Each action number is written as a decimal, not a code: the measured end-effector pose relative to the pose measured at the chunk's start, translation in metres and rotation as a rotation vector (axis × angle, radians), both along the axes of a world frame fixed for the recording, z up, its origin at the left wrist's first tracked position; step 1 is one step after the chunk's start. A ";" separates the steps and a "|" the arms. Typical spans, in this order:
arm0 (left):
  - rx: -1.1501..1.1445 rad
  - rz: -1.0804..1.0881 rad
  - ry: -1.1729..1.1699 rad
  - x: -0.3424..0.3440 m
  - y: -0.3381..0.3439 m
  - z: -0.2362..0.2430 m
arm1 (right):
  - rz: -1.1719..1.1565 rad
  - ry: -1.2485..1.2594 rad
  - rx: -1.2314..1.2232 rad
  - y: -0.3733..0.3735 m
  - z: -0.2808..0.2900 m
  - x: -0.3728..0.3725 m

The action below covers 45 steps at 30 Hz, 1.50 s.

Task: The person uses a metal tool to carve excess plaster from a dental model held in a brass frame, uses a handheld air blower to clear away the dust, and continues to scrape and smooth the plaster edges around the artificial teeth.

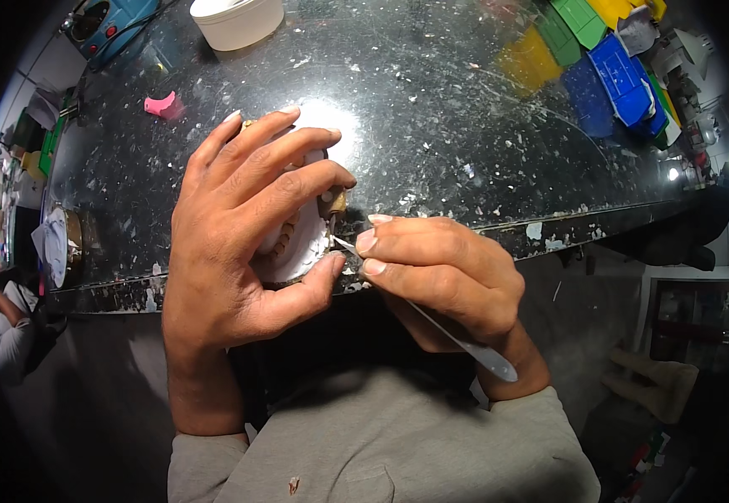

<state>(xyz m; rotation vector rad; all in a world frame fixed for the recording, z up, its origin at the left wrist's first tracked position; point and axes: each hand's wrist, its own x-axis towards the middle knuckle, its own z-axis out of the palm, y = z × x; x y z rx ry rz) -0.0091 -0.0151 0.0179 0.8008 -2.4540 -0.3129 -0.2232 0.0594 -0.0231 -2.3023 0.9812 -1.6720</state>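
A white plaster dental model [299,255] with a row of yellowish teeth rests near the bench's front edge. My left hand [234,189] is wrapped over it, fingers along the far side and thumb at the near right, hiding much of it. Between the fingers and thumb of my right hand [453,272] is a slim metal carving tool [492,360]. Its narrow tip meets or nearly meets the model's right edge, while the broad, rounded end points back toward my right wrist. Close to the left fingertips, a brass-coloured piece [337,201] shows beside the model.
The dark, plaster-flecked bench [432,109] holds a small pink piece [161,104], a whitish round tub [239,23] and a blue device [113,25]. Blue bins [620,80] and a green bin [580,21] stand far right. Another person's arm [8,308] appears far left.
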 end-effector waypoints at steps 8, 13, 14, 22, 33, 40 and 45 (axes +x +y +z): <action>0.004 -0.007 -0.018 -0.001 -0.001 0.002 | 0.011 0.047 0.010 -0.003 -0.005 0.000; 0.010 -0.014 -0.027 0.000 -0.002 0.002 | -0.040 0.067 -0.019 -0.004 -0.005 0.003; 0.011 -0.012 -0.032 0.000 -0.002 0.002 | -0.038 0.067 -0.019 -0.004 -0.003 0.003; 0.034 -0.046 -0.004 0.001 -0.001 0.000 | 0.024 0.031 0.050 -0.002 0.000 -0.002; 0.030 -0.060 -0.017 0.001 -0.004 0.000 | -0.055 0.146 -0.099 -0.002 -0.007 0.002; 0.040 -0.035 0.011 0.000 -0.001 0.000 | -0.057 0.087 -0.080 0.000 -0.006 0.005; 0.042 -0.037 0.015 0.000 -0.002 0.001 | -0.039 0.069 -0.076 0.001 -0.006 0.002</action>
